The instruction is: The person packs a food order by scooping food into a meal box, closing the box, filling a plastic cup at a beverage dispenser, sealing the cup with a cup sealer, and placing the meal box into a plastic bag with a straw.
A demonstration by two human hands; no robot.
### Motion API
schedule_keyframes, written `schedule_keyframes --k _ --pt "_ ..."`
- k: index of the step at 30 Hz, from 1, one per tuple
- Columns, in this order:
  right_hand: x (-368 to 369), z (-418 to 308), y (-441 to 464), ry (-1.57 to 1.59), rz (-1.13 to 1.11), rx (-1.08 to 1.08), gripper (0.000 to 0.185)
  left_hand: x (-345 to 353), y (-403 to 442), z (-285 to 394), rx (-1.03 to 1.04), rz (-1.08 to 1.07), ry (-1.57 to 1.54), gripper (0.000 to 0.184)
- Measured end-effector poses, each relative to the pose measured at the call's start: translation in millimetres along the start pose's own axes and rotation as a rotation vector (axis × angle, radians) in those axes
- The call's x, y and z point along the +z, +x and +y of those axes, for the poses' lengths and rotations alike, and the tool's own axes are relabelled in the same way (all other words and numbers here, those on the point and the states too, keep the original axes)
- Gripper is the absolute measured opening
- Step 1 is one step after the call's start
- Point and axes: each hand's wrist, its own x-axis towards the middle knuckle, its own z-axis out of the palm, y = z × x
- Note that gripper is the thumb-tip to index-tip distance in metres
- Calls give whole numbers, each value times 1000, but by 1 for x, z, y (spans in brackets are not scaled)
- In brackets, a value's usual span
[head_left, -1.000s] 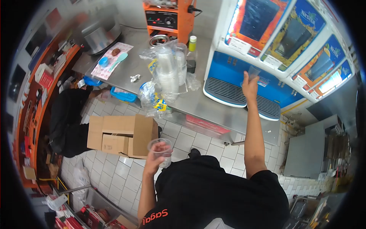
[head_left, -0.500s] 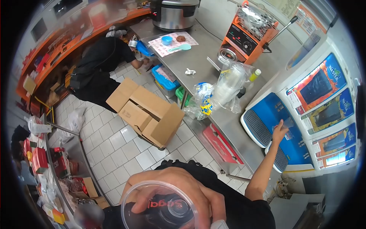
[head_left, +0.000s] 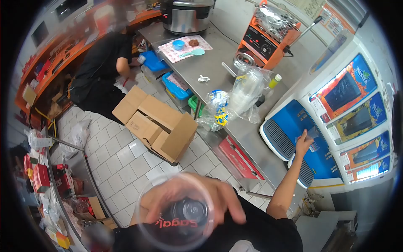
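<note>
My left hand (head_left: pixel 224 193) is close below the camera, its fingers behind and around a clear plastic cup (head_left: pixel 176 210). The cup's round rim faces me, and red lettering shows through it; both are slightly blurred. One finger stretches out to the right of the cup. My right arm reaches to the drink dispenser (head_left: pixel 296 111) on the right. There, my right hand (head_left: pixel 302 143) grips another clear cup (head_left: pixel 312 133) in front of the blue panel, below the dispenser's picture panels. The contents of that cup are too small to make out.
An open cardboard box (head_left: pixel 155 126) stands ahead on the tiled floor. Bagged clear cups (head_left: pixel 247 92), an orange sealing machine (head_left: pixel 268 40) and a rice cooker (head_left: pixel 187 17) stand on the steel table (head_left: pixel 197 69). A co-worker in black (head_left: pixel 98 67) bends at the left.
The cup in my left hand has turned and shifted slightly upward, with a finger extending sideways. My right hand stays at the dispenser. The co-worker's arm has drawn back from the blue bin.
</note>
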Motion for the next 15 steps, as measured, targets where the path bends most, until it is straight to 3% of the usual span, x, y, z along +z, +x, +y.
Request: schedule_keyframes --k 2,4,5,7,11,15 --pt "-4 -21 -9 -49 -27 83 55 -9 -27 -6 -70 373 46 81" --pt "-1 1 0 -83 -1 -30 54 -46 -67 -23 -116 621 279 89" --pt "-2 5 4 -117 -32 13 55 -73 -92 -32 -137 671 441 93" --pt "-4 1 1 -155 -35 32 62 -103 -156 -50 -375 949 627 101" --pt "-11 -23 -11 -138 -37 61 67 -119 -274 -84 -824 1178 1124 88" --pt "-10 -29 -11 -172 -48 126 66 -99 -343 -104 -1004 1378 1228 84"
